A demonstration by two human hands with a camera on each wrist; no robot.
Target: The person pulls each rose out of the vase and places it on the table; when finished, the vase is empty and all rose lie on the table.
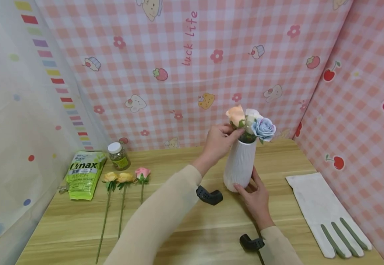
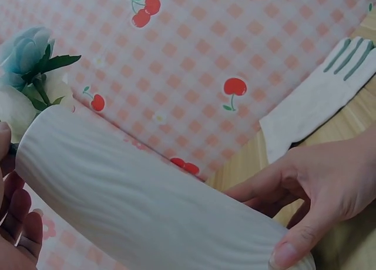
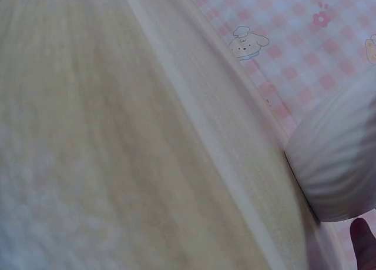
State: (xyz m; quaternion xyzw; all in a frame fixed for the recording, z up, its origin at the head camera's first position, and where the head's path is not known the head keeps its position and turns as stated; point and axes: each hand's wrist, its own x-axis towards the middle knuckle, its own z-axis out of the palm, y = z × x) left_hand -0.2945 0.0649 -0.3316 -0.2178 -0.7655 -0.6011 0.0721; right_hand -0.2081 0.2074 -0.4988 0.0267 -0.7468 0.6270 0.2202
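White vase [image 1: 239, 165], at one o'clock on the surface [image 1: 208, 230], its foot held in the right hand's grip [image 1: 257, 202]; peach rose [image 1: 235, 115], at eleven o'clock from the vase mouth, pinched under its bloom by the left hand [image 1: 219, 140], best settled gently with the foot steadied and blue rose [image 1: 264, 129] unjostled.

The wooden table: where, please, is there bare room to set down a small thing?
The table has bare room between the pink rose and the vase, beyond the left sleeve, and between the right hand and the white glove. The left side is crowded with the green bag, jar and yellow roses.
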